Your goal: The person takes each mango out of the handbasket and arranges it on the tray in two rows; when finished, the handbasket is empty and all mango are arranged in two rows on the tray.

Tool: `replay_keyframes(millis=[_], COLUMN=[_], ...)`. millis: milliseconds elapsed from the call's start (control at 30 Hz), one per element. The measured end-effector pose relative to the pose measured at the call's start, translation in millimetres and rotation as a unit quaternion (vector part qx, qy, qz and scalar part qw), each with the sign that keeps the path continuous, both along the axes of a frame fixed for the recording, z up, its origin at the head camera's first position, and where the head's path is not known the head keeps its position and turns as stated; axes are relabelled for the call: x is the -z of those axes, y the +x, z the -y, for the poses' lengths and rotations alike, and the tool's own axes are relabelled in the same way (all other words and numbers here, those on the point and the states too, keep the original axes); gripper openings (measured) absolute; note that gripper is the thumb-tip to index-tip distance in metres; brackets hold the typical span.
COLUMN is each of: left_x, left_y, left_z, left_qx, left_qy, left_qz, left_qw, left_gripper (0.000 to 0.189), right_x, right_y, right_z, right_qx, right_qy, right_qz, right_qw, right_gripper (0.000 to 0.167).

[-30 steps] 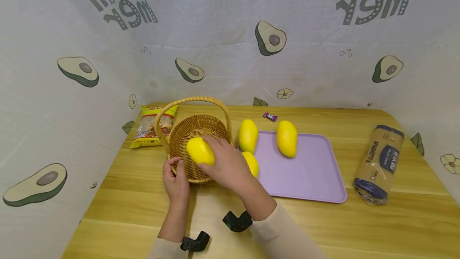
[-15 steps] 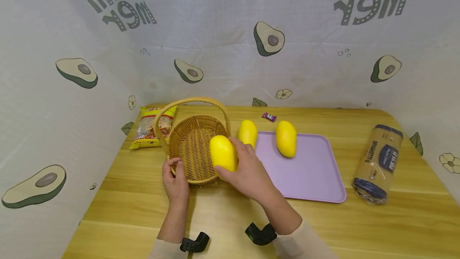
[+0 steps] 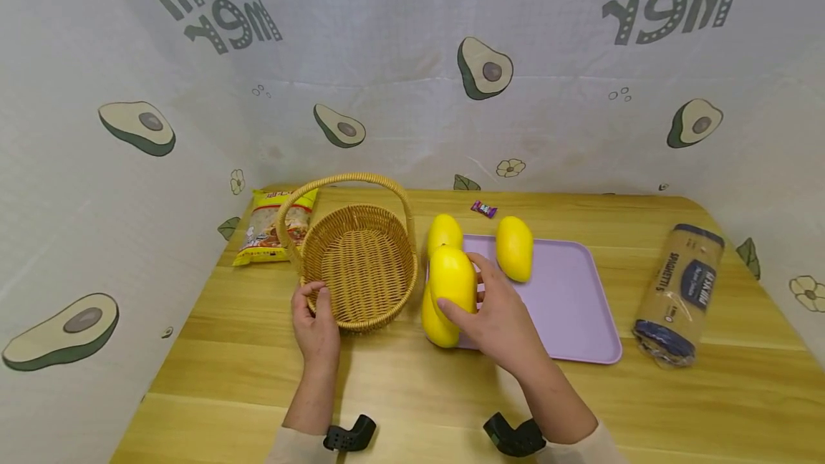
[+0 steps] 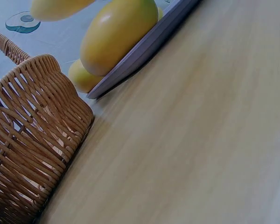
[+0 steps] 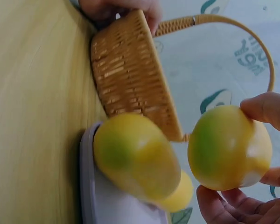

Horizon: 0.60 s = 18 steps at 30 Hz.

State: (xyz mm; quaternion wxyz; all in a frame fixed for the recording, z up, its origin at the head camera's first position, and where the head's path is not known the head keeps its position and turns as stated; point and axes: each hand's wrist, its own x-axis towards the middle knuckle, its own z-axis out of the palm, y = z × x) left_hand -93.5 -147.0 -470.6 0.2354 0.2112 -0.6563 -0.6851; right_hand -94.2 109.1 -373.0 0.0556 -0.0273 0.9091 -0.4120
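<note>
In the head view my right hand (image 3: 505, 321) grips a yellow mango (image 3: 453, 278) between thumb and fingers, above the left side of the lilac tray (image 3: 567, 321). Right beneath it another mango (image 3: 440, 329) lies at the tray's left edge, partly covered by the held one. The right wrist view shows a green patch on the held mango (image 5: 228, 147), which is clear of the mango (image 5: 130, 154) on the tray. My left hand (image 3: 317, 331) holds the near left rim of a handled wicker basket (image 3: 364, 271), thumb inside the rim.
Two more mangoes, one at the back left (image 3: 445, 230) and one at the back middle (image 3: 514, 249), lie on the tray. Behind stands a small purple-wrapped candy (image 3: 484, 209). A yellow food bag (image 3: 273, 228) lies behind the basket; a spaghetti pack (image 3: 679, 296) lies far right.
My right hand has carried the mango from over the basket rightward to above the tray's left edge. My left hand has stayed on the basket rim.
</note>
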Motion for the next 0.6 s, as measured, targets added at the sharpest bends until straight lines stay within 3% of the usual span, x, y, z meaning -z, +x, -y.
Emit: replay_keyframes(millis=[333, 600], left_x=[-0.1, -0.5], left_y=[-0.8, -0.5], left_z=[0.3, 0.0], left_qx=[-0.004, -0.001], left_qy=[-0.006, -0.004], left_qz=[-0.008, -0.006], left_qw=[0.9999, 1.0000], left_gripper=[0.021, 0.020], right_x=[6.4, 19.4], right_y=[5.0, 7.9], right_z=[-39, -62], right_qx=[0.037, 0.041], right_qy=[0.026, 0.054], right_qz=[0.043, 0.056], right_qw=[0.9980, 0.9961], right_gripper=[0.096, 0.098])
